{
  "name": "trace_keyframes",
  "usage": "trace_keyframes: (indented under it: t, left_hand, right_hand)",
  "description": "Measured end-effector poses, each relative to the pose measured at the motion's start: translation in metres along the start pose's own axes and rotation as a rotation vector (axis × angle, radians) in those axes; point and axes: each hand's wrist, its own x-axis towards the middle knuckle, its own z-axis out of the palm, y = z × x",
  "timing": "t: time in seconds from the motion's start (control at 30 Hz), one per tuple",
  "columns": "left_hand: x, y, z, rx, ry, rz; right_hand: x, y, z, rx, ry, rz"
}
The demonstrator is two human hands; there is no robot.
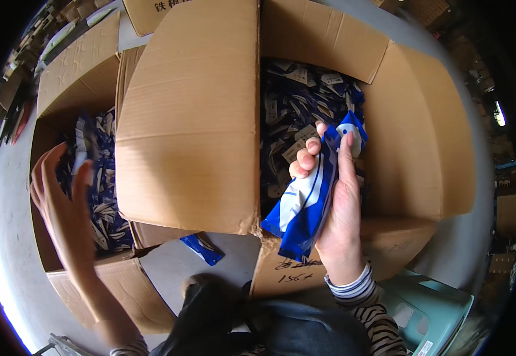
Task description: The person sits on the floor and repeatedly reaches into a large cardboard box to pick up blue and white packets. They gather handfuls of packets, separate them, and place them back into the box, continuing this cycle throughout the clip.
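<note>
My right hand [338,200] is closed around blue-and-white plastic packets [311,191] above the right cardboard box [404,133], which holds many similar packets [295,111]. Over the left cardboard box [80,89] is my left hand [64,196], blurred, its thumb and fingers apart. A packet [82,138], also blurred, appears just beyond its fingertips; whether the hand touches it is unclear. More blue-and-white packets [106,204] fill that left box.
Large cardboard flaps [191,120] stand between the two boxes. One blue packet [202,249] lies on the grey floor near my legs. A pale green plastic stool [431,307] is at the lower right. Another cardboard box [140,15] stands at the top.
</note>
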Motion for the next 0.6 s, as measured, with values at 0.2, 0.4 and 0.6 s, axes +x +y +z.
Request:
trace_keyframes:
  t: [0.2, 0.4, 0.6]
  left_hand:
    - [-0.021, 0.161, -0.043, -1.316, -0.684, 0.117]
    - [-0.025, 0.146, -0.032, -1.386, -0.680, 0.033]
    - [0.002, -0.002, -0.004, -0.514, -0.069, -0.360]
  right_hand:
    - [-0.006, 0.019, 0.023, -0.226, 0.152, 0.009]
    - [-0.006, 0.008, 0.009, -0.035, -0.025, -0.032]
    - [0.000, -0.040, -0.004, -0.453, 0.053, -0.116]
